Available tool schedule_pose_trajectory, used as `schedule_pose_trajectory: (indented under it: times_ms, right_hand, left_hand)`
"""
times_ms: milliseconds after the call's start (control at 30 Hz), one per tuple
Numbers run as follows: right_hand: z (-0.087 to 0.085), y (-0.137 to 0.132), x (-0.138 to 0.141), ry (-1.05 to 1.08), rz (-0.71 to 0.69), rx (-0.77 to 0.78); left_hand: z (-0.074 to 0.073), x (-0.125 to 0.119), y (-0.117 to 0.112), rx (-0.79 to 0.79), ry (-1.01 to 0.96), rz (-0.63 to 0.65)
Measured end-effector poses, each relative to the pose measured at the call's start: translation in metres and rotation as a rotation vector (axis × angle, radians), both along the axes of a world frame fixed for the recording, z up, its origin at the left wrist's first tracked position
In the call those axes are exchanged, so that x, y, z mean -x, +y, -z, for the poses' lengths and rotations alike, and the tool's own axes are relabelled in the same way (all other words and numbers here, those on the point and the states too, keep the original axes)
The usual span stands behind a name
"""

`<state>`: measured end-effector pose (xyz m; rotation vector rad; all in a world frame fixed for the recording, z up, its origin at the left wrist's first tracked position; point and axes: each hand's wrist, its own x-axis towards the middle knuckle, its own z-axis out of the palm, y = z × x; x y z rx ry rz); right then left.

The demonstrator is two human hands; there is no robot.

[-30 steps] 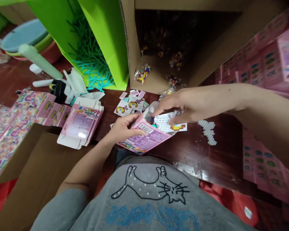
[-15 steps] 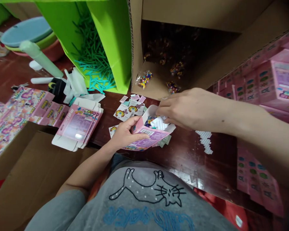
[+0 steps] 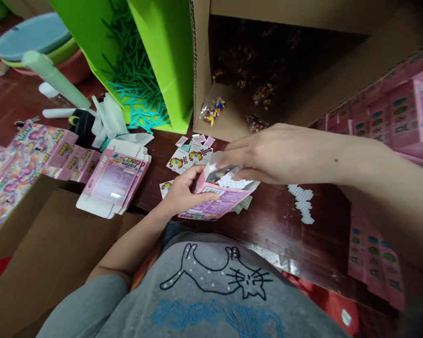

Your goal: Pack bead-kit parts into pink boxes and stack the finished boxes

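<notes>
A pink printed cardboard box (image 3: 220, 204) is tilted in front of me with its top flaps up. My left hand (image 3: 183, 190) grips its left side, thumb across the front. Over the opening, my right hand (image 3: 257, 157) has its fingers bent inside, closed at the edge of a white studded pegboard (image 3: 229, 180); the fingertips are partly hidden. Colourful beads show dimly beside the pegboard. Printed pattern cards (image 3: 190, 158) lie just behind the box. More white pegboards (image 3: 301, 202) are on the table to the right.
Flattened pink boxes (image 3: 114, 176) lie at left, near packed boxes (image 3: 38, 150) and a brown carton (image 3: 56, 234). A green bin (image 3: 162, 70) of teal sticks and a large carton (image 3: 215, 110) with bead bags (image 3: 213, 111) stand behind. Pink boxes (image 3: 384, 117) are stacked at right.
My right hand has moved slightly left, its fingers going from the flap further into the box opening. My left hand keeps its hold on the box. The view has shifted a little.
</notes>
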<state>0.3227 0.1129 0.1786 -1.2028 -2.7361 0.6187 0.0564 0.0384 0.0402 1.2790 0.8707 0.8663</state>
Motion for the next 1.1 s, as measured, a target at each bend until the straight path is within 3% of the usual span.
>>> schedule_pose_trajectory:
  times_ms: [67,100,167,233,300,400,500,600,667,733,833,967,1100]
  right_hand:
    - [-0.018,-0.004,0.003,-0.045,-0.106,-0.061]
    - [-0.023,-0.007,0.003,-0.047,-0.063,-0.131]
    - [-0.023,-0.019,0.005,-0.021,0.15,-0.281]
    - [-0.011,-0.036,0.009,-0.013,0.293,-0.317]
    - [0.005,-0.054,0.015,-0.004,0.314,-0.289]
    - [0.018,-0.072,0.014,0.11,0.182,-0.18]
    - [0.016,-0.075,0.001,0.228,0.106,-0.091]
    - [0.016,-0.076,-0.005,0.255,0.21,-0.248]
    - [0.022,-0.081,-0.001,0.251,0.207,-0.333]
    - [0.032,-0.089,0.003,0.279,0.202,-0.363]
    - [0.054,-0.101,0.004,0.399,0.337,-0.422]
    - [0.094,-0.124,0.002,0.65,0.519,-0.251]
    - [0.11,-0.153,-0.002,0.768,0.429,-0.018]
  left_hand:
    - [0.001,0.003,0.0,-0.017,-0.019,-0.062]
    - [0.0,0.005,0.0,-0.026,-0.027,-0.107]
    - [-0.001,0.006,0.0,-0.044,-0.034,-0.185]
    - [-0.003,0.005,0.001,-0.064,-0.027,-0.233]
    - [-0.004,0.003,0.0,-0.08,-0.013,-0.245]
    - [-0.002,0.001,-0.003,-0.079,0.012,-0.218]
    - [0.002,0.003,-0.006,-0.097,0.02,-0.231]
    - [0.006,0.004,-0.009,-0.169,-0.014,-0.254]
    - [0.009,0.004,-0.009,-0.219,-0.046,-0.266]
    - [0.011,0.003,-0.01,-0.261,-0.073,-0.282]
    - [0.015,0.0,-0.011,-0.343,-0.129,-0.324]
    - [0.026,-0.005,-0.022,-0.432,-0.166,-0.389]
    - [0.034,0.009,-0.039,-0.594,-0.069,-0.331]
